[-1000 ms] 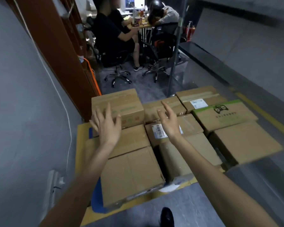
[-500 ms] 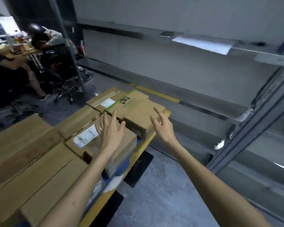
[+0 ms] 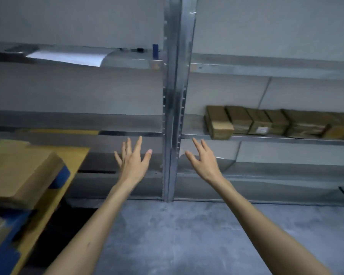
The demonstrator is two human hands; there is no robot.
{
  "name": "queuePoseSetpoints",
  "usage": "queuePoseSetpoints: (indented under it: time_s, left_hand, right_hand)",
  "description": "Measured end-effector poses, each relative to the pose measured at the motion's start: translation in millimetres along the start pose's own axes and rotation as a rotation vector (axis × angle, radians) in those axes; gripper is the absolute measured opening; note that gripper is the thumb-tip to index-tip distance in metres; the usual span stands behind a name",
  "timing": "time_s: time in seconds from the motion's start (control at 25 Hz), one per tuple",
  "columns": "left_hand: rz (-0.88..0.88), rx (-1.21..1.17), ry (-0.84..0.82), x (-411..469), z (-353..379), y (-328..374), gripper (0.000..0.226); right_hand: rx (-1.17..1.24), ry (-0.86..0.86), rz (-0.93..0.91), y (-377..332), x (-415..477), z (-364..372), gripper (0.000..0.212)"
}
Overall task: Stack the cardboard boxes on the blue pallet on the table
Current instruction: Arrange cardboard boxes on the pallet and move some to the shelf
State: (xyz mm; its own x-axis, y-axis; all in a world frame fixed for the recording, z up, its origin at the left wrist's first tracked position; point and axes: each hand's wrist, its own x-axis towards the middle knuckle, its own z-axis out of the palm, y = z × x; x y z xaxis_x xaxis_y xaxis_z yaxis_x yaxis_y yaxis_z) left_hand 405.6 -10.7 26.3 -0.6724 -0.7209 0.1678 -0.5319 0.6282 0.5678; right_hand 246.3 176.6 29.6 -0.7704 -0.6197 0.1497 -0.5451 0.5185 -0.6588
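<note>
At twelve o'clock, a metal rack [image 3: 175, 96] is seen. At nine o'clock, a cardboard box [image 3: 18, 171] is laid on the blue pallet [image 3: 61, 177], borne by the yellow table [image 3: 74, 155]. At three o'clock, a row of boxes [image 3: 246, 122] is shelved. Near centre, the left hand [image 3: 133, 161] and right hand [image 3: 205, 161] are held out, fingers spread, with nothing gripped or touched.

You see a dim, bluish view; motion blur smears the boxes [image 3: 18, 171] at left, and the edges bow.
</note>
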Motion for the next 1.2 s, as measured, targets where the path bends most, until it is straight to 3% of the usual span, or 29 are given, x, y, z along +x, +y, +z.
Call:
queuePoseSetpoints:
  time_s: [0.24,0.52,0.92,1.2]
  left_hand:
    - [0.126,-0.017,-0.117,27.0,97.1,110.0,0.068]
    - [0.135,-0.046,-0.202,79.7,193.8,184.1,0.069]
    - [0.024,-0.046,-0.223,207.9,295.3,239.9,0.070]
    - [-0.168,-0.088,-0.257,217.3,334.6,251.1,0.067]
  right_hand:
    - [-0.056,0.048,0.142,106.3,13.7,-87.8,0.072]
    - [-0.035,0.037,0.208,187.2,69.6,-129.4,0.074]
    - [0.003,-0.032,0.219,253.1,220.6,-143.8,0.074]
    - [-0.075,-0.156,0.112,275.5,297.3,-128.3,0.071]
